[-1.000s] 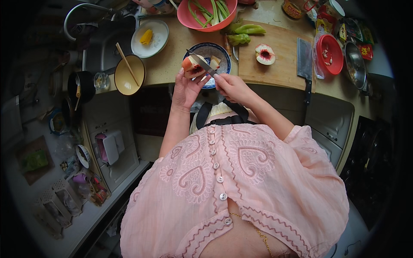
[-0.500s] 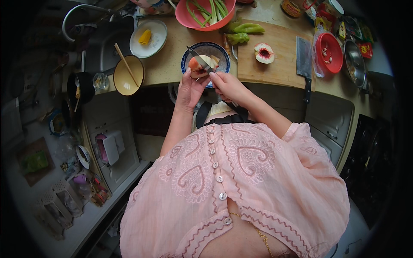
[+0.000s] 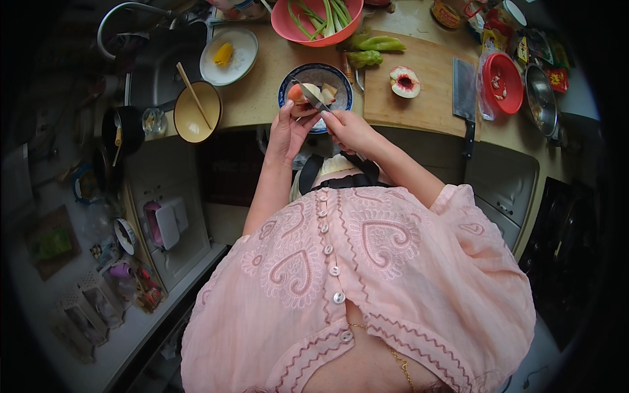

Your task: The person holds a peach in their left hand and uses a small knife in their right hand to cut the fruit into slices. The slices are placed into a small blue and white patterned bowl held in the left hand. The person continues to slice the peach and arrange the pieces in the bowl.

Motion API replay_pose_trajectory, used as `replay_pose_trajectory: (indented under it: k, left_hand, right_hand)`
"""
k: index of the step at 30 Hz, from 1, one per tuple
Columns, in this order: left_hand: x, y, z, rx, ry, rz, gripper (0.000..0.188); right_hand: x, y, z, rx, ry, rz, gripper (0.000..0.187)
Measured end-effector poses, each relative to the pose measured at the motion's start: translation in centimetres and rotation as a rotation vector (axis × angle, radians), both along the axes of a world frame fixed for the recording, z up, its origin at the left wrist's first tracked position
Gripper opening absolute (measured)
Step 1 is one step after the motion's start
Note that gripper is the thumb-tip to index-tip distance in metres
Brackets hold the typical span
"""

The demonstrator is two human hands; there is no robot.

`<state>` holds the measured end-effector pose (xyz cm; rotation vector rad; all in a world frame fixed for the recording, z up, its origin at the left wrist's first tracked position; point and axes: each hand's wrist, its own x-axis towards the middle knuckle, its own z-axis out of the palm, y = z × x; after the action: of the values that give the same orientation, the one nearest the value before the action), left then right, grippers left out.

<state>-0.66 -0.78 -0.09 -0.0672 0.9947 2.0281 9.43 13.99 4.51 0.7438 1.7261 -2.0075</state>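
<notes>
Over a blue-rimmed bowl (image 3: 350, 90), my left hand (image 3: 288, 134) grips a partly cut peach half (image 3: 296, 93) from below with thumb and fingers. My right hand (image 3: 352, 131) is closed around the handle of a small knife (image 3: 310, 94). Its blade slants up and left across the peach, against the pale flesh. Cut pale pieces (image 3: 329, 91) lie in the bowl, partly hidden behind the blade and fruit. Another peach half (image 3: 404, 82), cut face up with a red hollow, rests on the wooden cutting board (image 3: 426, 112) to the right.
A cleaver (image 3: 464, 88) lies at the board's right edge, handle past the counter front. Green peppers (image 3: 380, 44) sit behind, near a pink bowl (image 3: 316, 36) of green stalks. Leftward stand a yellow bowl (image 3: 187, 118) with chopsticks, a white plate (image 3: 244, 69) and the sink (image 3: 154, 75).
The knife blade has shifted slightly over the peach, and the pale pieces in the bowl show a little more. Both hands keep their grips; the whole view has moved slightly.
</notes>
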Motion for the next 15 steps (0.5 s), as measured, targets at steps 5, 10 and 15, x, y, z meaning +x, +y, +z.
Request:
replay_pose_trajectory:
  k: [5,10,15]
  left_hand:
    - [-0.6,-0.2,0.6,-0.091,-0.02,0.022,0.054]
    - [-0.7,-0.1,1.3,-0.132,-0.058,0.018,0.051]
    - [-0.2,0.6,1.9,-0.168,0.097,-0.028,0.044]
  right_hand:
    - [0.5,0.8,-0.4,0.063,0.047,0.019,0.037]
    - [1.2,1.4,-1.3,0.344,0.285,-0.019,0.037]
    - [1.5,0.7,-1.1,0.498,0.41,0.037,0.035]
